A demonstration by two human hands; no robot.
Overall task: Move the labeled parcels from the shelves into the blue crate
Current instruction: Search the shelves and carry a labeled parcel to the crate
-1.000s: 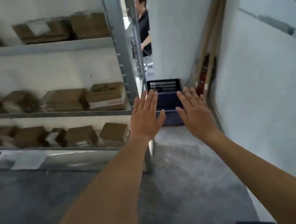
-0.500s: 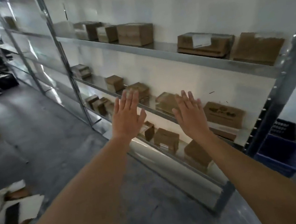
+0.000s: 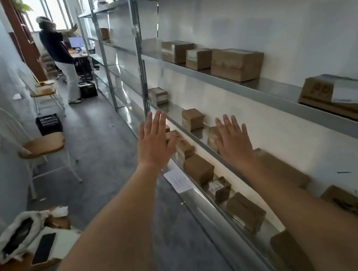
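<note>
Facing the metal shelves point(image 3: 222, 77), I hold my left hand point(image 3: 153, 143) and right hand point(image 3: 235, 139) raised before them, fingers spread wide, gripping nothing. Cardboard parcels point(image 3: 236, 64) sit along the shelves' tiers; one at the right end of the upper tier carries a white label point(image 3: 352, 94). A wooden chair point(image 3: 41, 146) stands across the aisle from the shelves. No blue crate is visible.

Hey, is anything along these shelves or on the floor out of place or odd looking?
A white sheet of paper hangs over the front edge of the bottom shelf, loose rather than stuck to a parcel. Several cardboard parcels there sit skewed at different angles. Both the left hand and right hand are raised, open and empty.
</note>
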